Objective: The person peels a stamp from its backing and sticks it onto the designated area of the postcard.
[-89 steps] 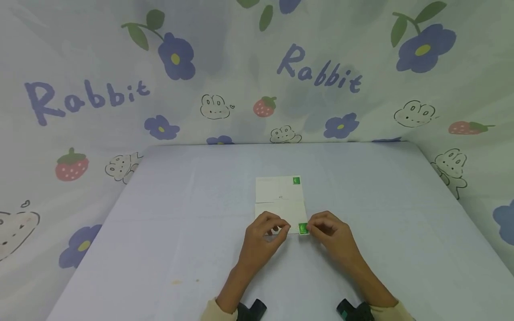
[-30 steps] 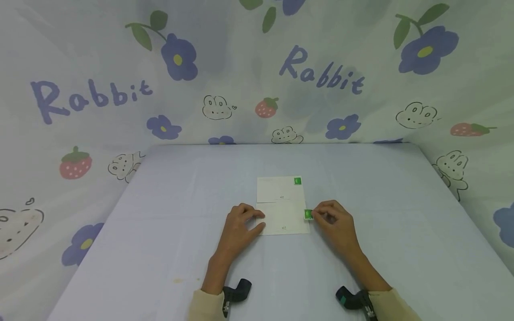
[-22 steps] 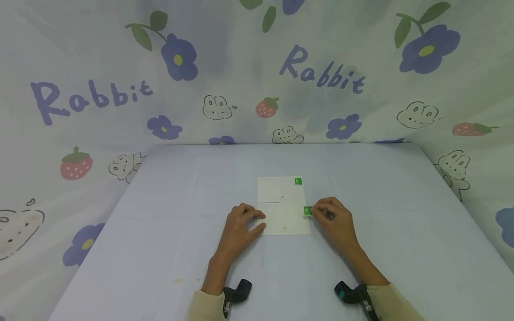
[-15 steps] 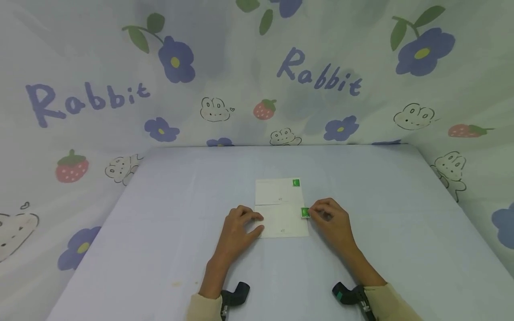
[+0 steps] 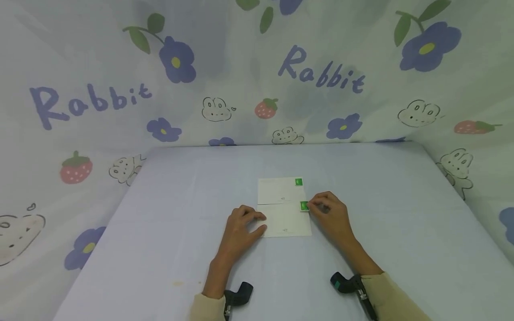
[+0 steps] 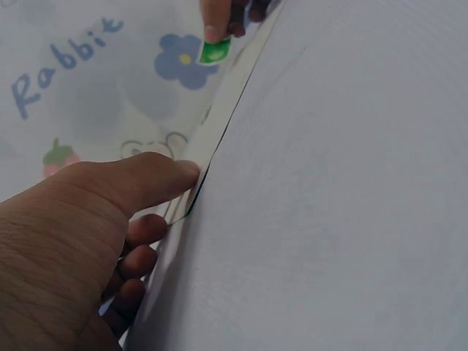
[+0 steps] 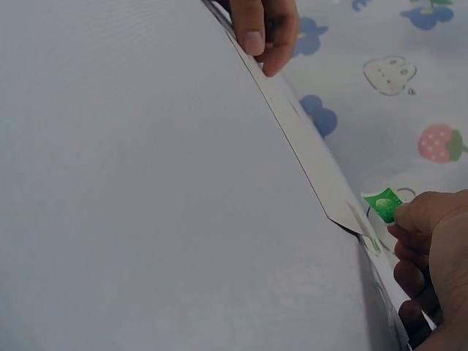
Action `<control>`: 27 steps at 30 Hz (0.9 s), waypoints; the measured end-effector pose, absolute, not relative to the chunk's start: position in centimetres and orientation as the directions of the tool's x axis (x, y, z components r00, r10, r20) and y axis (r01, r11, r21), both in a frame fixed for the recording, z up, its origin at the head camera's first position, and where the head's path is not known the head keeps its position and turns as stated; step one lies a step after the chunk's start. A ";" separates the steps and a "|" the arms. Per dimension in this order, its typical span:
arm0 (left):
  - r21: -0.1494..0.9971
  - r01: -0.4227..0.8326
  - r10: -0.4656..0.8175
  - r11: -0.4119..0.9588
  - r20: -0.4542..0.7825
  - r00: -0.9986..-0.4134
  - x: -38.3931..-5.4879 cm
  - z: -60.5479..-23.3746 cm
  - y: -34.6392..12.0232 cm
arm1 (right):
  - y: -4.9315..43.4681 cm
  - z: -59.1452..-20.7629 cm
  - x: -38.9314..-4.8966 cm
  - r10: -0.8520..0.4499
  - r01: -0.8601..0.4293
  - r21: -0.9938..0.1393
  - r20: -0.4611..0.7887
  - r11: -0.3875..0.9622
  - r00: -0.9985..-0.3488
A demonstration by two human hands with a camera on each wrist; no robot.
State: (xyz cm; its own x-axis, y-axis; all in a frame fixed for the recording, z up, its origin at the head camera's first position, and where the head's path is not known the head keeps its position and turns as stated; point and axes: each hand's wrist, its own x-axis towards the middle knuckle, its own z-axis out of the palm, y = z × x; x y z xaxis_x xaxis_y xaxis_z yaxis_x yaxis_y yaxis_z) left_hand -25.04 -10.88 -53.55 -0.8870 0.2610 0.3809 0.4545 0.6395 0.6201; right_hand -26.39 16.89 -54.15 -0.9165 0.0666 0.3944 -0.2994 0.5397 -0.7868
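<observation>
Two cream paper envelopes lie on the table, one behind the other. The far envelope bears a green stamp at its upper right corner. My left hand rests at the left edge of the near envelope, thumb and index finger spread apart and touching it. Between thumb and fingertip, my right hand pinches a second green stamp by its right side. In the head view that stamp overlaps the near envelope's upper right corner; the right wrist view shows it tilted, raised over the paper.
A white cloth covers the table, with small yellowish stains at the near left. Behind and beside it hangs a curtain printed with flowers, rabbits and strawberries. Black wrist mounts sit on both forearms.
My left hand has gone from near the lower middle of the near envelope to its left edge. My right hand has carried the stamp away from me, from the lower right corner to the upper right.
</observation>
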 end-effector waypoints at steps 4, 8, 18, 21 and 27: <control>0.618 0.454 0.256 0.642 0.384 -0.887 -24.9 -53.5 -10.8 | 17.0 -54.2 -26.4 0.051 -0.293 -0.789 0.378 0.539 -0.924; 0.625 0.448 0.252 0.639 0.380 -0.890 -25.0 -53.3 -10.7 | 17.0 -54.2 -26.5 0.034 -0.288 -0.786 0.365 0.547 -0.931; 0.635 0.429 0.250 0.643 0.355 -0.901 -24.9 -53.2 -10.6 | 16.8 -54.2 -26.4 0.015 -0.237 -0.775 0.303 0.586 -0.953; 0.626 0.427 0.247 0.652 0.358 -0.901 -25.0 -53.3 -10.5 | 16.8 -54.3 -26.5 -0.010 -0.253 -0.756 0.311 0.604 -0.951; 0.626 0.433 0.250 0.648 0.362 -0.898 -24.9 -53.3 -10.6 | 16.7 -54.4 -26.5 -0.032 -0.284 -0.708 0.347 0.647 -0.937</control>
